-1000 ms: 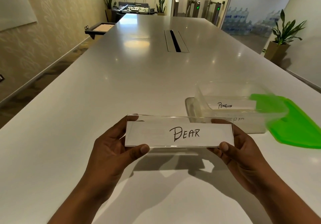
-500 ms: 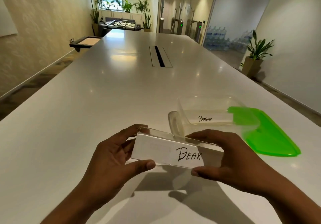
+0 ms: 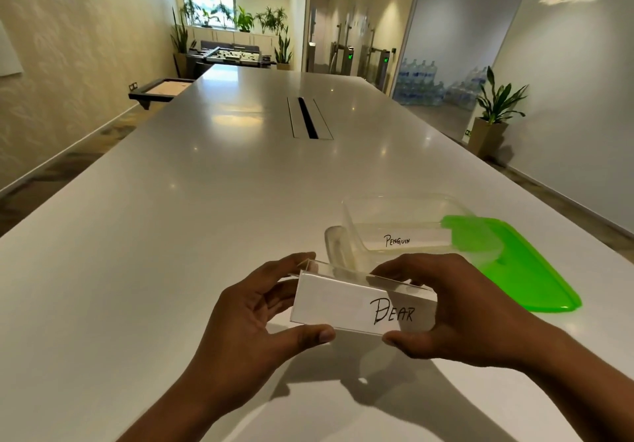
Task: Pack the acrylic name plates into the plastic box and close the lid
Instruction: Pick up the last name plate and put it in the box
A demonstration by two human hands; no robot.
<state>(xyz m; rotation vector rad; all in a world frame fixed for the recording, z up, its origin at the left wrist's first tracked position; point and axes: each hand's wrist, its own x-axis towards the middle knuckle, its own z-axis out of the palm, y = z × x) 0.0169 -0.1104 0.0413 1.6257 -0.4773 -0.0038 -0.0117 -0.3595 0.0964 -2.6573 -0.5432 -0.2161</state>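
Fingers [image 3: 274, 270] of the left hand [image 3: 250, 318] are curled around the left end of a clear name plate [image 3: 356, 304], with the thumb pressed under its lower edge. The right end is gripped the same way by the right hand [image 3: 453, 307], fingers on top and thumb beneath. The plate is held just above the white worktop [image 3: 206, 201], tilted so that its left end sits higher and farther away. A white card inside it is marked with the handwritten word "Bear".

Just behind the held plate, a clear plastic box [image 3: 404, 211] is set on the worktop with its top open. A second name plate [image 3: 404, 240], marked "Penguin", is seen lying inside the box. A bright green lid [image 3: 528, 270] is laid flat on the worktop to the right of the box, with its near corner seen through the box's clear wall; whether the two touch cannot be told.

A dark cable slot [image 3: 307, 117] is cut into the middle of the worktop farther away. A potted plant [image 3: 494, 115] is placed on the floor by the right wall, and stacked water bottles [image 3: 425, 81] are seen beyond it.
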